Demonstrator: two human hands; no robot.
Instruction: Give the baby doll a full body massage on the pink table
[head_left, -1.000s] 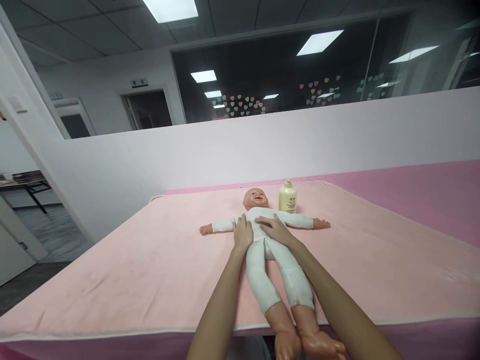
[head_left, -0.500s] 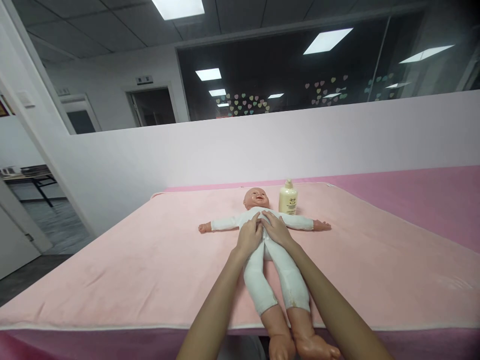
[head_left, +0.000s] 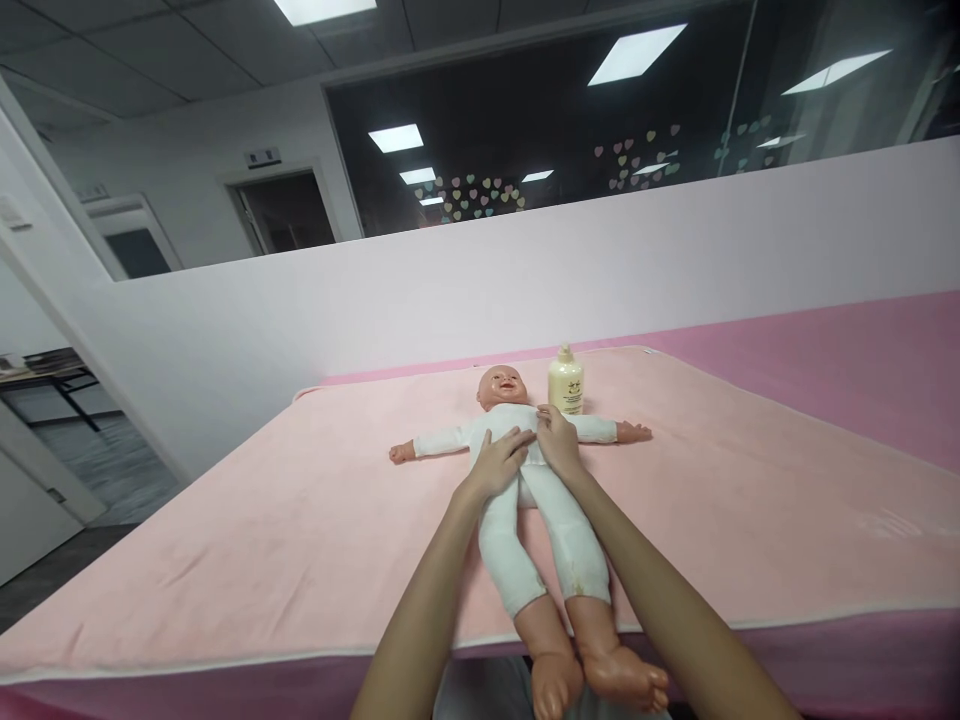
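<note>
A baby doll (head_left: pixel 517 418) with a white cloth body lies face up, head away from me, arms spread wide and feet over the near edge. My left hand (head_left: pixel 501 462) rests flat on its belly, fingers extended toward the right. Higher up, on the chest's right side near the doll's armpit, lies my right hand (head_left: pixel 556 440) with its fingers stretched out, touching the cloth. Neither hand grasps anything. Just beyond the doll's right-hand arm stands a pale yellow pump bottle (head_left: pixel 565 384), upright and apart from my right hand.
A pink blanket (head_left: pixel 315 520) covers the table under the doll. Behind it runs a low white wall (head_left: pixel 480 290) with dark glass above. To the left are a doorway and a black-legged table (head_left: pixel 64 385).
My right hand has slid up and outward to the chest's right side. My left hand has turned, its fingers now pointing more to the right across the belly. The view has shifted slightly.
</note>
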